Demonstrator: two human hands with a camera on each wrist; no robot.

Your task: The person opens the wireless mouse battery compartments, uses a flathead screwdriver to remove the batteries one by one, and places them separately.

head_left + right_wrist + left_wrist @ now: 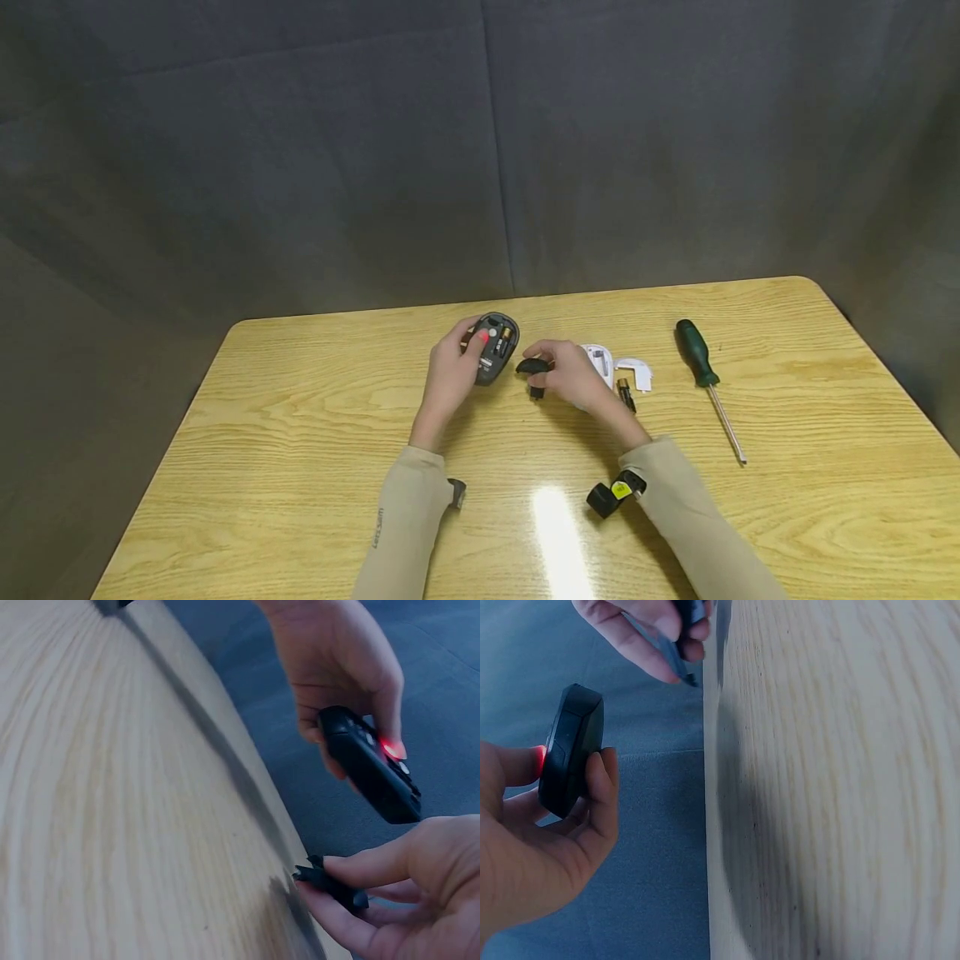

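My left hand [448, 362] grips a black computer mouse [489, 368] above the table, its underside facing me. The battery bay is uncovered, with a gold-and-black battery [504, 340] lying in it. Red light glows on the thumb tip at the mouse's underside. To the right, my right hand [572, 373] pinches a curved black battery cover [532, 365] between thumb and fingers, apart from the mouse. A small dark piece [537, 392] shows just below that cover at the fingers. In the right wrist view the cover [334, 889] sits below the mouse [367, 769].
Partly behind my right hand lies a white mouse [600, 360] with an uncovered bay. Beside it are a white cover [637, 372] and a loose battery [626, 395]. Farther right, a green-handled screwdriver [697, 354] rests on the wooden table [300, 450]. A dark curtain [375, 167] hangs behind.
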